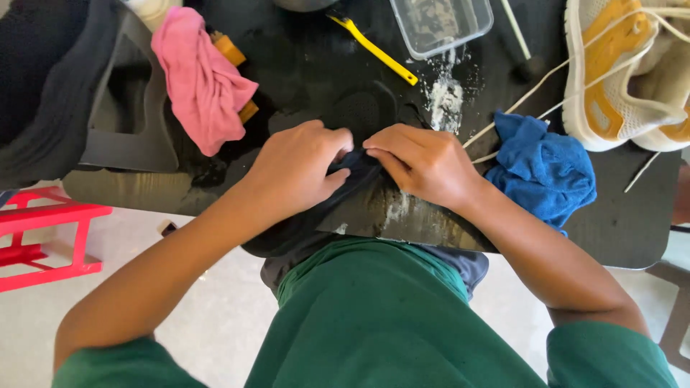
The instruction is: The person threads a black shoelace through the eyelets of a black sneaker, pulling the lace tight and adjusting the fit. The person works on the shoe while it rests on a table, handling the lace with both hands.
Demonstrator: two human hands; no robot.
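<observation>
My left hand (298, 171) and my right hand (424, 164) meet at the middle of a black table (632, 230), fingertips almost touching. Both pinch a dark, thin flat piece (359, 194) that looks like a shoe insole or dark cloth; it lies under the hands and runs toward the table's near edge. Smears of white powder (445, 100) lie on the table just beyond my right hand. Most of the dark piece is hidden by the hands.
A blue cloth (543, 169) lies right of my right hand. A white and yellow shoe (622, 72) with loose laces sits at far right. A pink cloth (201, 79), yellow-handled brush (374, 49) and clear plastic tub (440, 23) lie further back. Red stool (43, 237) at left.
</observation>
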